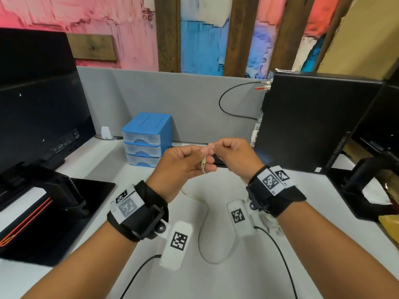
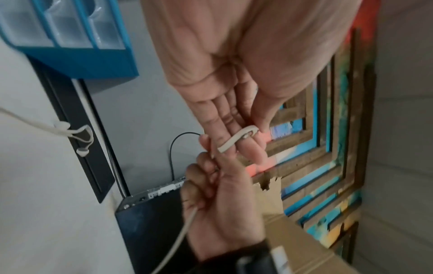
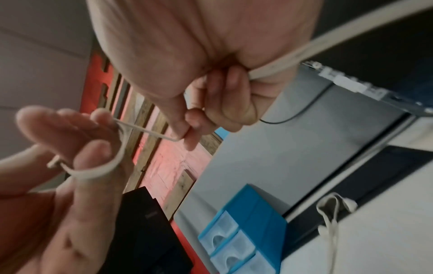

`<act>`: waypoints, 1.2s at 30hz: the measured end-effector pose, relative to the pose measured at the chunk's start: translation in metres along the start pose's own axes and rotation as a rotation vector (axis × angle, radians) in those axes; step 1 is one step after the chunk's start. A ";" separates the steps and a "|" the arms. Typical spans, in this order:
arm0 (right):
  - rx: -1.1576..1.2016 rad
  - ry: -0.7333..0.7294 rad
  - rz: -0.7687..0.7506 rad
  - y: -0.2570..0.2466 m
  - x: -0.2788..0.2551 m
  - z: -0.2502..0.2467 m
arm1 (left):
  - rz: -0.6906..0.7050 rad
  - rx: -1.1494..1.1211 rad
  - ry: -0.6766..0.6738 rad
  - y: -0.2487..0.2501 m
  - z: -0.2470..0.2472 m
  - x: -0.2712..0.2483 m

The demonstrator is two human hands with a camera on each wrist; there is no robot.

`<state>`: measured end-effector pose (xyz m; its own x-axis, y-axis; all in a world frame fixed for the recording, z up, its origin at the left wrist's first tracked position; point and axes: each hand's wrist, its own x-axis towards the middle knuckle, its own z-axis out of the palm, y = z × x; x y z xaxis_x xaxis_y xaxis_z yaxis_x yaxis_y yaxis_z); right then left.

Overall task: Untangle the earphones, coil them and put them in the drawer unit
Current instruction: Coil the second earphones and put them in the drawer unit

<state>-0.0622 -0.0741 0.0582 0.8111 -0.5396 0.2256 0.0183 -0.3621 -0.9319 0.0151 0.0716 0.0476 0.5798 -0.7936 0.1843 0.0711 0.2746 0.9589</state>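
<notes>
Both hands are raised above the white desk (image 1: 216,277) and meet in front of me. My left hand (image 1: 194,158) has the white earphone cable (image 2: 234,141) looped over a fingertip, its plug end held by the thumb. My right hand (image 1: 226,151) pinches the same cable (image 3: 150,131) a short way off, drawn taut between the hands. More cable runs back under my right palm (image 3: 293,55). The slack lies in a loop on the desk (image 1: 204,214). The earbuds (image 3: 332,205) rest on the desk. The blue drawer unit (image 1: 144,139) stands behind, all three drawers shut.
A black monitor (image 1: 32,104) fills the left side, with a black pad (image 1: 54,212) under it. At the right a black computer case (image 1: 313,121) stands beside a monitor stand (image 1: 367,186). A grey partition (image 1: 172,93) closes off the back of the desk.
</notes>
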 end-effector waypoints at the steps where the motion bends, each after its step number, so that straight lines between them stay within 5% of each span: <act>1: 0.046 -0.007 0.012 0.003 -0.004 0.003 | -0.017 -0.049 0.002 0.003 -0.002 0.001; 4: 0.161 -0.029 0.052 0.018 -0.012 0.011 | -0.043 -0.198 0.042 0.010 -0.010 0.005; 8: -0.044 -0.155 -0.027 0.029 -0.034 0.025 | -0.011 -0.250 0.107 0.010 -0.020 0.010; 16: -0.085 -0.333 -0.140 0.003 -0.071 0.030 | 0.153 0.053 0.251 -0.001 -0.026 0.014; 25: 0.094 -0.086 -0.231 -0.049 -0.047 0.006 | 0.319 0.392 0.151 -0.010 -0.019 0.012; 32: -0.137 0.177 -0.190 -0.032 0.019 -0.007 | 0.182 0.300 0.058 -0.013 -0.014 0.009; 36: -0.403 0.076 0.009 0.007 0.032 0.001 | 0.078 0.151 0.120 -0.007 -0.017 0.008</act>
<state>-0.0354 -0.0934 0.0584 0.7644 -0.5931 0.2527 -0.2311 -0.6181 -0.7514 0.0327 0.0727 0.0385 0.6720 -0.7003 0.2409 -0.0949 0.2411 0.9658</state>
